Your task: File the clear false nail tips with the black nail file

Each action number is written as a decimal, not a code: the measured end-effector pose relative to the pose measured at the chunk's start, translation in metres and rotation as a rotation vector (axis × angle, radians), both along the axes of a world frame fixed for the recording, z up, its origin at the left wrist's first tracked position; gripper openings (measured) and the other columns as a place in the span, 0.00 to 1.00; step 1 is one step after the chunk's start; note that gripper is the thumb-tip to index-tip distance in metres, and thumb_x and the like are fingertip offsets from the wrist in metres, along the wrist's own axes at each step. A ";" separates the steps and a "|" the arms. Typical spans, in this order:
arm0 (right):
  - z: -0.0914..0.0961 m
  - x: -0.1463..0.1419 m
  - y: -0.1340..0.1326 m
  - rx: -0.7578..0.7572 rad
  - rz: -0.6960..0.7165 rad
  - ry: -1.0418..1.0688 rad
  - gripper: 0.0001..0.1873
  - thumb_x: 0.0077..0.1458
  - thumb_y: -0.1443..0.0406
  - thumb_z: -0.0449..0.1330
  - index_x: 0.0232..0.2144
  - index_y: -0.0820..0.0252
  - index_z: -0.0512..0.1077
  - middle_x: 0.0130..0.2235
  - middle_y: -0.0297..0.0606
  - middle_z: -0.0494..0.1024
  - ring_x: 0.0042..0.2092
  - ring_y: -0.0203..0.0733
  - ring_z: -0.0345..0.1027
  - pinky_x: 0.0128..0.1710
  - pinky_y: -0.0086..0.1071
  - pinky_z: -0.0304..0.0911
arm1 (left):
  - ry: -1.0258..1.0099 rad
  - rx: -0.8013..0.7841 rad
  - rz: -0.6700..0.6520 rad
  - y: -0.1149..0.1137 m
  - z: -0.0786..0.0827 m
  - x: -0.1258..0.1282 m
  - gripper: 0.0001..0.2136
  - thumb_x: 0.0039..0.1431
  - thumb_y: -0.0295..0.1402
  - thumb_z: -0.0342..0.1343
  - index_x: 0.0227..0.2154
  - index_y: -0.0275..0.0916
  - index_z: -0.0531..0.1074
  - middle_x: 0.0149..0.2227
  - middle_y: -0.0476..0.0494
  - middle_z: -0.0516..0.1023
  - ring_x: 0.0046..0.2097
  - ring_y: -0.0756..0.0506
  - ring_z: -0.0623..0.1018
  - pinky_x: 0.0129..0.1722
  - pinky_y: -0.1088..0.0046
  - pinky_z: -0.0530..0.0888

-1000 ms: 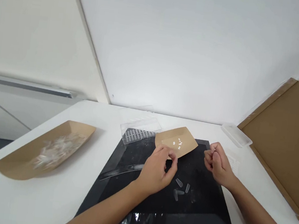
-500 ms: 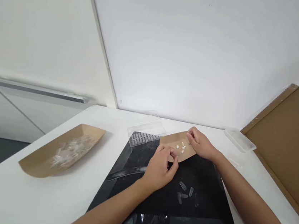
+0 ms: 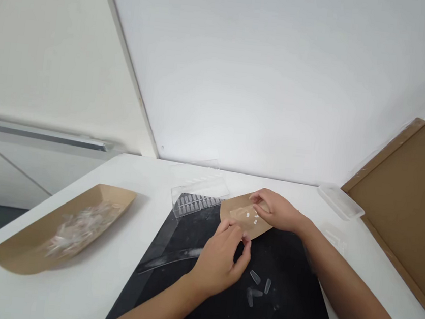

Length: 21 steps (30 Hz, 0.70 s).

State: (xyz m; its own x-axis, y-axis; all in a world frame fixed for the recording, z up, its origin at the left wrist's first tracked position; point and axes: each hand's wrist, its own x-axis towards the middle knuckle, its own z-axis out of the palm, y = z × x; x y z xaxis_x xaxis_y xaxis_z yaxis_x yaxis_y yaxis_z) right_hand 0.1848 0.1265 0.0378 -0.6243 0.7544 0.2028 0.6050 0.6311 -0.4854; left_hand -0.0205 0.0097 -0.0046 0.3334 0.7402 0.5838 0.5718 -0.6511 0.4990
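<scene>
My left hand point(image 3: 222, 257) hovers over the black mat point(image 3: 169, 272), thumb and fingers pinched together on something too small to make out. My right hand point(image 3: 276, 211) reaches over the small brown paper tray point(image 3: 235, 211) at the mat's far edge, fingertips pinched just above the several white bits point(image 3: 252, 216) lying in it. Several clear nail tips point(image 3: 256, 285) lie loose on the mat just right of my left hand. A clear plastic case with rows of nail tips point(image 3: 198, 199) sits behind the mat.
A large brown paper tray point(image 3: 30, 241) holding a heap of clear tips point(image 3: 82, 224) sits at the left on the white table point(image 3: 127, 170). A clear lid point(image 3: 340, 200) lies far right. Cardboard point(image 3: 410, 202) leans at the right. A curved clear strip point(image 3: 170, 257) rests on the mat.
My right hand moved from the mat's right side to over the small brown tray, then crept a little left. My left hand has stayed pinched in place.
</scene>
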 end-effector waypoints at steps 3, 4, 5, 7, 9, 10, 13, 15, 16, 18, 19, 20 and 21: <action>0.015 0.007 -0.007 -0.022 0.007 -0.109 0.09 0.66 0.65 0.58 0.48 0.54 0.74 0.42 0.36 0.81 0.40 0.41 0.74 0.39 0.33 0.63 | 0.009 -0.014 0.014 0.000 0.000 -0.002 0.03 0.68 0.27 0.50 0.36 0.41 0.66 0.35 0.43 0.74 0.43 0.40 0.73 0.36 0.67 0.74; 0.020 0.010 -0.010 -0.010 0.004 -0.152 0.08 0.66 0.65 0.58 0.46 0.54 0.75 0.38 0.35 0.81 0.38 0.41 0.73 0.37 0.32 0.61 | 0.010 -0.020 0.024 0.001 -0.001 -0.003 0.03 0.68 0.27 0.50 0.36 0.41 0.66 0.35 0.43 0.74 0.43 0.40 0.73 0.37 0.66 0.74; 0.024 0.014 -0.015 0.008 0.002 -0.187 0.07 0.66 0.65 0.58 0.44 0.54 0.75 0.35 0.34 0.80 0.36 0.40 0.72 0.35 0.32 0.59 | 0.011 -0.025 0.034 0.002 -0.001 -0.004 0.04 0.68 0.28 0.51 0.36 0.41 0.67 0.34 0.43 0.75 0.44 0.40 0.73 0.37 0.66 0.74; 0.029 0.022 -0.026 0.027 0.006 -0.214 0.07 0.67 0.64 0.58 0.44 0.55 0.75 0.32 0.33 0.79 0.34 0.39 0.70 0.35 0.31 0.58 | 0.012 -0.032 0.061 0.004 -0.001 -0.006 0.04 0.69 0.29 0.51 0.37 0.41 0.67 0.34 0.43 0.75 0.44 0.39 0.74 0.39 0.65 0.74; 0.029 0.030 -0.041 -0.006 0.032 -0.199 0.07 0.66 0.64 0.59 0.46 0.55 0.75 0.31 0.30 0.78 0.33 0.37 0.69 0.35 0.31 0.57 | 0.006 -0.040 0.098 0.006 -0.002 -0.008 0.05 0.71 0.30 0.50 0.37 0.41 0.68 0.36 0.43 0.77 0.44 0.39 0.75 0.41 0.63 0.75; 0.027 0.034 -0.049 -0.040 0.049 -0.192 0.07 0.65 0.64 0.61 0.46 0.54 0.75 0.31 0.29 0.77 0.32 0.36 0.69 0.34 0.30 0.57 | -0.004 -0.045 0.118 0.008 -0.003 -0.009 0.05 0.72 0.31 0.49 0.38 0.42 0.68 0.36 0.43 0.77 0.44 0.39 0.75 0.41 0.62 0.75; 0.012 0.045 -0.072 -0.186 0.195 -0.190 0.12 0.60 0.60 0.68 0.45 0.53 0.76 0.33 0.29 0.76 0.32 0.35 0.68 0.34 0.29 0.59 | -0.066 -0.062 0.170 0.014 -0.008 -0.010 0.06 0.74 0.31 0.46 0.44 0.42 0.68 0.37 0.44 0.79 0.45 0.40 0.77 0.45 0.61 0.76; -0.003 0.050 -0.084 -0.300 0.289 -0.165 0.21 0.52 0.56 0.74 0.47 0.52 0.77 0.38 0.30 0.75 0.33 0.33 0.67 0.34 0.27 0.60 | -0.104 -0.077 0.193 0.016 -0.013 -0.010 0.09 0.75 0.30 0.44 0.50 0.41 0.67 0.37 0.45 0.80 0.46 0.41 0.78 0.50 0.59 0.76; -0.011 0.051 -0.087 -0.339 0.304 -0.148 0.25 0.49 0.55 0.76 0.48 0.51 0.77 0.41 0.30 0.75 0.33 0.32 0.66 0.33 0.27 0.61 | -0.113 -0.085 0.202 0.017 -0.014 -0.010 0.10 0.75 0.30 0.43 0.53 0.41 0.66 0.38 0.44 0.80 0.48 0.40 0.79 0.52 0.58 0.75; -0.025 0.053 -0.091 -0.374 0.317 -0.115 0.27 0.46 0.55 0.78 0.48 0.49 0.79 0.43 0.30 0.72 0.33 0.32 0.65 0.33 0.26 0.61 | -0.115 -0.101 0.205 0.017 -0.017 -0.010 0.12 0.75 0.30 0.42 0.55 0.40 0.65 0.40 0.43 0.81 0.52 0.40 0.78 0.55 0.55 0.74; -0.031 0.053 -0.091 -0.381 0.324 -0.097 0.24 0.48 0.55 0.78 0.47 0.49 0.80 0.42 0.30 0.72 0.33 0.31 0.65 0.33 0.25 0.61 | -0.117 -0.108 0.199 0.017 -0.018 -0.010 0.12 0.75 0.30 0.42 0.56 0.40 0.64 0.41 0.42 0.81 0.53 0.39 0.78 0.56 0.54 0.73; -0.035 0.052 -0.091 -0.387 0.336 -0.077 0.20 0.50 0.56 0.77 0.45 0.49 0.81 0.42 0.30 0.71 0.33 0.31 0.65 0.33 0.25 0.61 | -0.121 -0.116 0.188 0.016 -0.018 -0.010 0.13 0.75 0.30 0.42 0.57 0.40 0.63 0.42 0.42 0.81 0.52 0.39 0.78 0.56 0.54 0.74; -0.039 0.052 -0.090 -0.392 0.349 -0.058 0.15 0.54 0.56 0.75 0.43 0.50 0.82 0.41 0.31 0.71 0.33 0.31 0.65 0.33 0.25 0.61 | -0.126 -0.123 0.175 0.015 -0.018 -0.010 0.14 0.75 0.29 0.42 0.59 0.40 0.62 0.42 0.41 0.81 0.51 0.39 0.79 0.55 0.53 0.74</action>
